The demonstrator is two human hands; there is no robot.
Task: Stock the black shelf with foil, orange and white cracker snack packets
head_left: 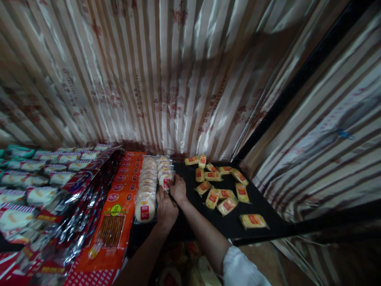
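Observation:
A short row of round, clear-wrapped white cakes (pixel 164 174) with red labels lies on the black table (pixel 190 222). My left hand (pixel 166 209) and my right hand (pixel 178 188) meet at its front cake, the fingers bent against the wrapper. Both hands look closed on that front cake, one at its near edge and one at its right side. Just left of them runs a longer row of the same round cakes (pixel 145 204). Small yellow packets (pixel 227 205) are scattered to the right of my hands.
Orange packets (pixel 114 218) overlap in a column further left, beside dark shiny packets (pixel 86 198) and white-and-green packs (pixel 41 194). Striped sheeting (pixel 178 79) hangs behind. A dark pole (pixel 285 87) slants down to the table's right corner. Goods lie beneath the table.

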